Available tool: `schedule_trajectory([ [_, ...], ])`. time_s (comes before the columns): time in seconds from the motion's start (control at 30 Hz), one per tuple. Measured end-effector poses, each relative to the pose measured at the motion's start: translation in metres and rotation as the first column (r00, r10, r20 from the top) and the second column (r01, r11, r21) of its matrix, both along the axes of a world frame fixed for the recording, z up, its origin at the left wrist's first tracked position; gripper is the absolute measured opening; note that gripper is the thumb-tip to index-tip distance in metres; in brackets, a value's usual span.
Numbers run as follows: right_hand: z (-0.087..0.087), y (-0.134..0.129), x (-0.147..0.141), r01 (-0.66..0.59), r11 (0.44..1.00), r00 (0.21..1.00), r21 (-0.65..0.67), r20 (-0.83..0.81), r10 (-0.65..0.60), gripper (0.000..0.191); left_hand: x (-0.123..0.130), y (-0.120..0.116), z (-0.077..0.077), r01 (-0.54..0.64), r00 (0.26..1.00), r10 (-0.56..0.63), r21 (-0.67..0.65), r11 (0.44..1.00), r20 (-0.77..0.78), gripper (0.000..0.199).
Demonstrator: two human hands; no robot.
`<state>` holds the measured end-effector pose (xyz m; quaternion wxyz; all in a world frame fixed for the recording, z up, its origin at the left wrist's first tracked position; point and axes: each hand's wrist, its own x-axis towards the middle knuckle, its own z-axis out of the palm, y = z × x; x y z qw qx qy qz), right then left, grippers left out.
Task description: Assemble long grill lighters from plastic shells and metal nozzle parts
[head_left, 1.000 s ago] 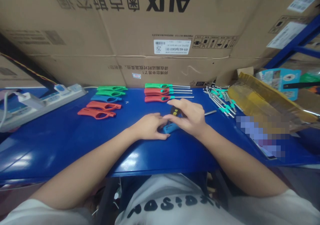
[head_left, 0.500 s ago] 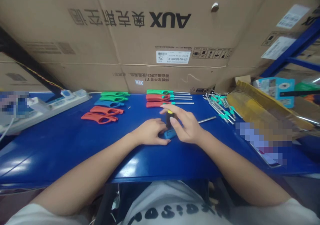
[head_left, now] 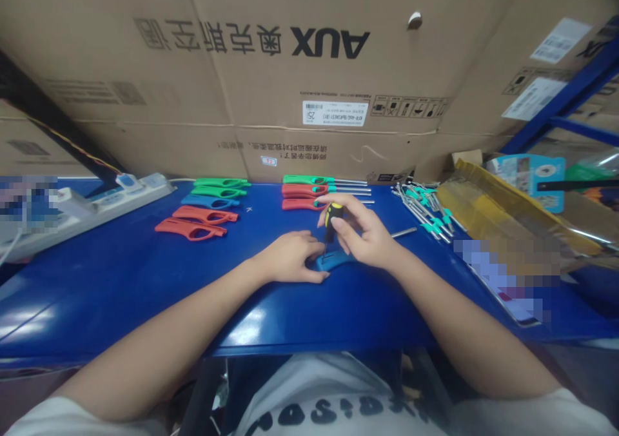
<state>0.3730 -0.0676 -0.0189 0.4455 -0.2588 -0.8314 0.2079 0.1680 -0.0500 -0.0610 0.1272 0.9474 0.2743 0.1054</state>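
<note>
My right hand is closed around a black and yellow screwdriver, held upright with its tip down at a blue plastic handle. That blue handle lies flat on the blue table, and a metal rod sticks out to its right past my hand. My left hand rests on the table at the handle's left end, its fingers and thumb gripping that end.
Green, blue and red handle shells are lined up at the left. Handles with rods lie behind my hands. Metal rods with green parts, a yellow-taped box and a power strip flank them. Cardboard stands behind.
My right hand has shifted slightly right and its grip on the screwdriver has changed, showing more of the tool's yellow and black handle. My left hand has hardly moved.
</note>
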Motion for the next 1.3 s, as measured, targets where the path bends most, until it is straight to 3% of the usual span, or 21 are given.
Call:
schedule_trajectory([
  [0.13, -0.0006, 0.0015, 0.0034, 0.174, 0.942, 0.985, 0.289, -0.034, -0.172, 0.026, 0.0006, -0.0001, 0.0014, 0.009, 1.000, -0.010, -0.017, 1.000, -0.003, 0.034],
  [0.17, 0.0006, 0.0009, 0.0041, 0.173, 0.937, 0.984, 0.305, -0.021, -0.175, 0.024, 0.0007, -0.0002, 0.0016, 0.008, 1.000, -0.008, -0.019, 1.000, -0.002, 0.034],
  [0.2, 0.0022, 0.0000, 0.0043, 0.137, 0.956, 0.990, 0.259, -0.001, -0.142, 0.021, 0.0007, -0.0002, 0.0016, 0.005, 1.000, -0.005, -0.018, 1.000, -0.002, 0.034],
  [0.3, 0.0059, -0.0022, 0.0027, -0.058, 0.996, 0.998, -0.061, -0.011, 0.058, 0.030, 0.0004, -0.0002, 0.0009, 0.001, 1.000, -0.001, 0.000, 1.000, 0.000, 0.036],
  [0.37, 0.0050, -0.0018, 0.0010, -0.076, 0.991, 0.995, -0.113, -0.070, 0.069, 0.027, 0.0001, -0.0002, 0.0004, 0.002, 1.000, -0.002, 0.008, 1.000, 0.000, 0.037],
  [0.47, 0.0012, -0.0002, 0.0003, 0.134, 0.982, 0.987, 0.135, -0.110, -0.119, 0.022, -0.0002, -0.0002, 0.0002, 0.004, 1.000, -0.004, 0.001, 1.000, 0.004, 0.036],
  [0.53, 0.0006, -0.0004, 0.0002, 0.162, 0.964, 0.985, 0.211, -0.094, -0.145, 0.024, -0.0002, -0.0001, 0.0002, 0.005, 1.000, -0.004, -0.008, 1.000, 0.012, 0.036],
  [0.6, 0.0018, -0.0018, -0.0009, 0.032, 0.998, 0.997, 0.054, -0.069, -0.028, 0.029, 0.0001, 0.0001, 0.0001, 0.000, 1.000, 0.000, -0.007, 1.000, 0.019, 0.036],
  [0.67, 0.0029, -0.0032, -0.0027, -0.120, 0.980, 0.990, -0.158, -0.094, 0.106, 0.034, 0.0004, 0.0003, -0.0001, -0.003, 1.000, 0.003, -0.005, 1.000, 0.018, 0.036],
  [0.7, 0.0029, -0.0036, -0.0036, -0.147, 0.969, 0.985, -0.199, -0.116, 0.126, 0.033, 0.0005, 0.0003, -0.0002, -0.003, 1.000, 0.003, -0.003, 1.000, 0.019, 0.036],
  [0.73, 0.0025, -0.0038, -0.0043, -0.128, 0.976, 0.987, -0.178, -0.123, 0.107, 0.030, 0.0006, 0.0003, -0.0002, -0.002, 1.000, 0.002, -0.004, 1.000, 0.020, 0.036],
  [0.8, 0.0009, -0.0038, -0.0048, 0.025, 1.000, 0.993, 0.007, -0.111, -0.024, 0.023, 0.0008, 0.0002, -0.0001, -0.001, 1.000, 0.001, -0.014, 1.000, 0.025, 0.035],
  [0.87, -0.0002, -0.0039, -0.0045, 0.147, 0.963, 0.987, 0.225, -0.102, -0.127, 0.022, 0.0008, 0.0000, 0.0001, -0.002, 1.000, 0.003, -0.024, 1.000, 0.031, 0.035],
  [0.9, -0.0003, -0.0042, -0.0044, 0.152, 0.948, 0.987, 0.278, -0.090, -0.132, 0.021, 0.0007, 0.0000, 0.0002, -0.002, 0.999, 0.002, -0.025, 1.000, 0.032, 0.035],
  [0.93, 0.0001, -0.0045, -0.0044, 0.128, 0.955, 0.991, 0.268, -0.079, -0.110, 0.020, 0.0007, 0.0000, 0.0002, 0.000, 0.999, 0.001, -0.019, 1.000, 0.033, 0.034],
  [1.0, 0.0011, -0.0049, -0.0048, 0.009, 0.996, 0.997, 0.090, -0.072, -0.002, 0.024, 0.0006, 0.0003, -0.0001, 0.003, 1.000, -0.003, 0.000, 1.000, 0.031, 0.035],
  [1.07, 0.0013, -0.0040, -0.0051, -0.095, 0.990, 0.992, -0.108, -0.095, 0.085, 0.029, 0.0005, 0.0005, -0.0005, 0.008, 1.000, -0.008, 0.010, 1.000, 0.028, 0.036],
  [1.1, 0.0008, -0.0029, -0.0048, -0.099, 0.985, 0.991, -0.142, -0.106, 0.084, 0.029, 0.0005, 0.0006, -0.0007, 0.007, 1.000, -0.008, 0.009, 1.000, 0.026, 0.037],
  [1.13, 0.0001, -0.0017, -0.0042, -0.064, 0.991, 0.993, -0.116, -0.106, 0.052, 0.028, 0.0004, 0.0006, -0.0007, 0.007, 1.000, -0.007, 0.005, 1.000, 0.025, 0.037],
  [1.23, -0.0014, 0.0009, -0.0012, 0.143, 0.976, 0.987, 0.166, -0.099, -0.128, 0.023, 0.0004, 0.0004, -0.0001, 0.011, 1.000, -0.010, -0.012, 1.000, 0.016, 0.036],
  [1.3, 0.0001, 0.0001, 0.0001, 0.141, 0.958, 0.990, 0.248, -0.055, -0.132, 0.023, 0.0004, 0.0002, 0.0005, 0.013, 1.000, -0.013, -0.008, 1.000, 0.012, 0.036],
])
